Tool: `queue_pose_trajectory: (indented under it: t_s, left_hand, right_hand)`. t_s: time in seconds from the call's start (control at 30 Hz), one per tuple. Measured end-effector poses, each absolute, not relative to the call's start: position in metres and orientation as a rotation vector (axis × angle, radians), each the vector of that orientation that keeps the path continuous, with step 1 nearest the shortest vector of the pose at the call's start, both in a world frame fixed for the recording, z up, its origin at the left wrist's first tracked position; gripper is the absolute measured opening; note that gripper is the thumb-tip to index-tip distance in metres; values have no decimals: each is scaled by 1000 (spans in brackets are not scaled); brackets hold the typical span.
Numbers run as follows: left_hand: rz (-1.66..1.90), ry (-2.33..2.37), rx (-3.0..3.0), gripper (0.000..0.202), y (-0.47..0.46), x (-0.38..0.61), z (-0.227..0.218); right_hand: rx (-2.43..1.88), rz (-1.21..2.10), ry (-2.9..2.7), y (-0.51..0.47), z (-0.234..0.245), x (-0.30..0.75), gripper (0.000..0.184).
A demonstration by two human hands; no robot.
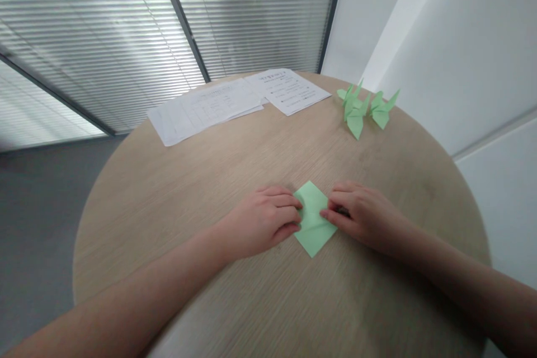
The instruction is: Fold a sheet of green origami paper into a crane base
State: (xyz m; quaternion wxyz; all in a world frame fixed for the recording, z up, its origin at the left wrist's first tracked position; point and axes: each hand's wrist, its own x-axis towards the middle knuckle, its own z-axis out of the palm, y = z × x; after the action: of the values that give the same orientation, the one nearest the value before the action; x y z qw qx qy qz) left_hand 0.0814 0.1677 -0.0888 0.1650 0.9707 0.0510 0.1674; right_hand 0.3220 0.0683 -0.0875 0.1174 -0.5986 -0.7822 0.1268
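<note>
A light green sheet of origami paper [311, 224], folded into a diamond with one corner pointing at me, lies on the wooden table. A faint crease runs across its middle. My left hand [268, 218] rests over its left corner, fingers bent together and their tips on the paper. At the right corner, my right hand [356, 210] pinches the edge between thumb and fingers. Both side corners are hidden under my fingers.
Several green paper cranes [356, 112] stand at the back right of the round table [201, 179]. Printed white sheets [210, 106] lie along the far edge. Beyond are window blinds [260, 17] and, to the right, a white wall [474, 39].
</note>
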Motion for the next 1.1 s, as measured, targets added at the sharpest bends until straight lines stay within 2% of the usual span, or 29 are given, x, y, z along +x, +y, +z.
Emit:
queue_pose_trajectory:
  t_s: [1.1]
  left_hand:
    - [290,60,2915,30,164,78,-93]
  right_hand:
    - [-1712,315,-2248,66,-90,328,23]
